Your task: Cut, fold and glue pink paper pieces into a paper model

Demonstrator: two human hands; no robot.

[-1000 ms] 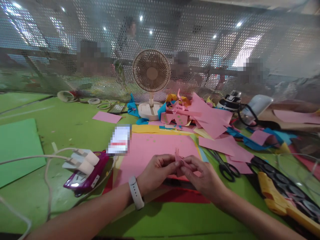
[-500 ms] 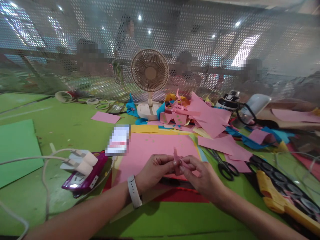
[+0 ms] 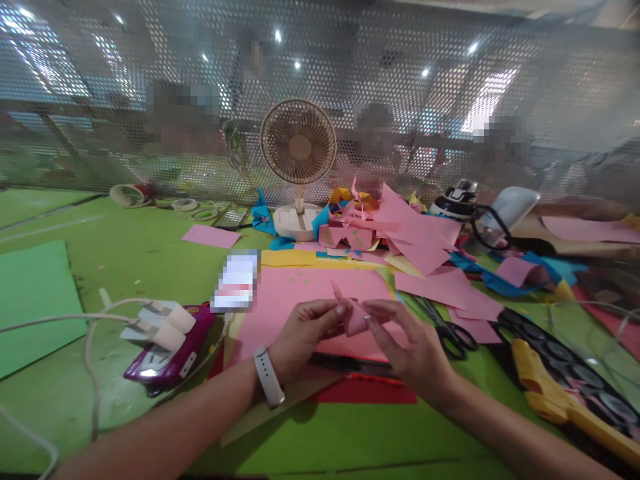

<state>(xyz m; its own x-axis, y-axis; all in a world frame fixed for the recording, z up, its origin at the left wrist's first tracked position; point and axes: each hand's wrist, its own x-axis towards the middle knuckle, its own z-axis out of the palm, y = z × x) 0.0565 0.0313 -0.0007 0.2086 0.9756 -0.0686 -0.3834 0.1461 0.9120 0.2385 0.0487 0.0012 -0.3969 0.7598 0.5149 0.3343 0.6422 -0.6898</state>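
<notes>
Green sheet: flat at the table's left edge, with open green top beside it.
Device: purple, cabled, well left of the hands.
Left hand: fingertips pinch the Pink fold's left side.
Pink fold: held between both hands, just above the pink sheet.
Right hand: thumb and fingers pinch its right edge.
Scissors: just right of that hand.
Yellow tool: near the right edge, among clutter.

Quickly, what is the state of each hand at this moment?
Left hand: closed, pinching the folded pink paper piece by its left side.
Right hand: closed on the same piece, from the right.
</notes>
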